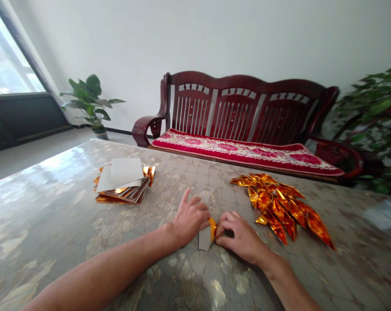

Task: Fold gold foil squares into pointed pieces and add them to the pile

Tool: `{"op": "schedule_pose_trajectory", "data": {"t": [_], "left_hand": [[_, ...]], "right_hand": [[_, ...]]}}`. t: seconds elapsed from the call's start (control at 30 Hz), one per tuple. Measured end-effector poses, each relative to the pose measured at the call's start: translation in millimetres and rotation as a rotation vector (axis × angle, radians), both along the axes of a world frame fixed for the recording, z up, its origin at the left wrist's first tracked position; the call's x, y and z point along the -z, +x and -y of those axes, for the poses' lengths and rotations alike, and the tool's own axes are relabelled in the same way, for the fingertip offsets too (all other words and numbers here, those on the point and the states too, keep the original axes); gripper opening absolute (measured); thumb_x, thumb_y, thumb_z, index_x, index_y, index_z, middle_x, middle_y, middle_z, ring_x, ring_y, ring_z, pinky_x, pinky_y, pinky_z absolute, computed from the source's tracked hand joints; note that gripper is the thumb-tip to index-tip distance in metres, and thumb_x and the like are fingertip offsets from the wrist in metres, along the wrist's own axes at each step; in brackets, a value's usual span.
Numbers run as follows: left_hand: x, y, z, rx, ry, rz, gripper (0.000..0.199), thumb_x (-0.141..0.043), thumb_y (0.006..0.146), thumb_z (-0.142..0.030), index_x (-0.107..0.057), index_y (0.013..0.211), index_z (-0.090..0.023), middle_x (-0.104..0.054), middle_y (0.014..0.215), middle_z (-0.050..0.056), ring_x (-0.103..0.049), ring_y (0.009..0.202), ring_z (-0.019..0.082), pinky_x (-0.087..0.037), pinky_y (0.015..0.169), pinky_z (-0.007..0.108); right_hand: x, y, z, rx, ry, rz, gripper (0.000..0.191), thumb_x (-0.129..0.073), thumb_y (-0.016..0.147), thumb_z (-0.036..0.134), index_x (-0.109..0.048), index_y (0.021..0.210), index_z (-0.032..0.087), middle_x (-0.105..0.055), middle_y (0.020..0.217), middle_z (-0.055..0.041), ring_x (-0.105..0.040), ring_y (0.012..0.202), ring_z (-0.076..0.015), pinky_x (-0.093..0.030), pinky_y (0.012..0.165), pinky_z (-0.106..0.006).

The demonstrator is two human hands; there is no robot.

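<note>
Looking forward and down across a room, the view takes in a pale plaster wall (195, 39) and a bright window (10, 52) at far left. A dark red wooden settee (240, 103) with a slatted back stands against the wall, a crimson floral seat cushion (240, 151) along its seat. A broad-leafed potted plant (88, 103) stands beyond its left end, and a bushy green plant (370, 125) beyond its right.

Nearest is a glossy tabletop with a beige floral pattern (46, 216). Left of the hands lies a stack of orange-gold foil sheets (124, 196) under loose pale grey-backed sheets. Just beyond the right hand, a fanned pile of narrow folded orange-gold foil pieces (279, 207) lies with its points aimed mostly toward the lower right.

The hands appear to be at a fold on one small sheet. The left hand (190, 218) is half closed, fingers curled against the sheet, one finger lifted; whether it grips or only presses cannot be told. The right hand (239, 235) is curled tight, pinching the orange edge. Between them, on the tabletop, sits a small grey-backed orange foil sheet (204, 238), its long axis running away from the person, tilted slightly right.
</note>
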State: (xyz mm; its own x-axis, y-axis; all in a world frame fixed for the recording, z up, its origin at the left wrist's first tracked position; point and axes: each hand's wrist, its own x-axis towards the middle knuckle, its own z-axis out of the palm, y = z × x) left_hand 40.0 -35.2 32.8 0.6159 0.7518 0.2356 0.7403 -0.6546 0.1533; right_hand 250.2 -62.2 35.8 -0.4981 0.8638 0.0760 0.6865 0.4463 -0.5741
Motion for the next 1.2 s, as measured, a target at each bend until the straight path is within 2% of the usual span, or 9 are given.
{"op": "schedule_pose_trajectory", "data": {"t": [0.2, 0.43, 0.53, 0.63, 0.7, 1.0, 1.2], "left_hand": [[1.0, -1.3, -2.3, -0.001, -0.069, 0.055, 0.008, -0.07, 0.088, -0.033, -0.073, 0.089, -0.026, -0.073, 0.101, 0.001, -0.058, 0.109, 0.026, -0.018, 0.113, 0.058], [-1.2, -1.4, 2.6, -0.012, -0.116, 0.068, 0.011, -0.068, 0.089, -0.032, -0.074, 0.094, -0.025, -0.071, 0.107, 0.002, -0.059, 0.109, 0.024, -0.027, 0.11, 0.052], [-2.4, -4.9, 6.6, 0.017, -0.105, 0.058, 0.023, -0.067, 0.089, -0.044, -0.072, 0.102, -0.027, -0.07, 0.112, 0.004, -0.056, 0.117, 0.028, -0.025, 0.112, 0.055], [-0.7, -9.0, 9.6, 0.034, -0.087, 0.045, 0.042, -0.068, 0.083, -0.059, -0.069, 0.111, -0.027, -0.068, 0.12, 0.006, -0.05, 0.127, 0.033, -0.022, 0.112, 0.06], [0.9, -10.5, 10.6, 0.031, -0.089, 0.035, 0.05, -0.069, 0.08, -0.063, -0.067, 0.115, -0.028, -0.066, 0.123, 0.007, -0.048, 0.129, 0.034, -0.022, 0.112, 0.061], [-3.9, -4.8, 12.6, -0.024, -0.133, 0.005, 0.047, -0.075, 0.076, -0.058, -0.068, 0.113, -0.029, -0.066, 0.123, 0.006, -0.051, 0.125, 0.035, -0.023, 0.11, 0.068], [-10.4, -2.5, 14.4, -0.024, -0.14, -0.042, 0.044, -0.077, 0.076, -0.052, -0.068, 0.112, -0.028, -0.066, 0.123, 0.007, -0.051, 0.124, 0.035, -0.026, 0.108, 0.07]], "right_hand": [[3.6, -10.3, 2.5, 0.127, 0.049, 0.111, 0.01, -0.072, 0.075, 0.023, -0.063, 0.076, 0.024, -0.061, 0.089, 0.0013, -0.053, 0.094, -0.0197, -0.036, 0.081, -0.03], [5.3, -19.6, 10.5, 0.187, 0.123, 0.22, 0.005, -0.064, 0.079, 0.021, -0.06, 0.079, 0.023, -0.059, 0.09, -0.0006, -0.05, 0.093, -0.0207, -0.032, 0.078, -0.031], [4.6, -21.8, 12.1, 0.196, 0.135, 0.248, 0.004, -0.062, 0.081, 0.021, -0.059, 0.08, 0.023, -0.059, 0.091, -0.0009, -0.05, 0.091, -0.0207, -0.031, 0.077, -0.031], [3.4, -22.7, 12.8, 0.202, 0.124, 0.251, 0.004, -0.062, 0.083, 0.024, -0.059, 0.08, 0.023, -0.059, 0.092, -0.0016, -0.05, 0.092, -0.0212, -0.031, 0.077, -0.031], [3.2, -22.6, 12.8, 0.205, 0.113, 0.251, 0.004, -0.061, 0.084, 0.025, -0.06, 0.081, 0.023, -0.059, 0.092, -0.0018, -0.05, 0.093, -0.0216, -0.031, 0.078, -0.031], [3.0, -22.7, 15.6, 0.197, 0.117, 0.287, 0.005, -0.062, 0.083, 0.027, -0.059, 0.084, 0.023, -0.059, 0.095, -0.0029, -0.049, 0.094, -0.0226, -0.032, 0.079, -0.033], [2.5, -25.5, 21.3, 0.2, 0.137, 0.306, 0.022, -0.068, 0.081, 0.043, -0.058, 0.086, 0.024, -0.058, 0.097, -0.0038, -0.048, 0.095, -0.025, -0.032, 0.079, -0.035]]}}
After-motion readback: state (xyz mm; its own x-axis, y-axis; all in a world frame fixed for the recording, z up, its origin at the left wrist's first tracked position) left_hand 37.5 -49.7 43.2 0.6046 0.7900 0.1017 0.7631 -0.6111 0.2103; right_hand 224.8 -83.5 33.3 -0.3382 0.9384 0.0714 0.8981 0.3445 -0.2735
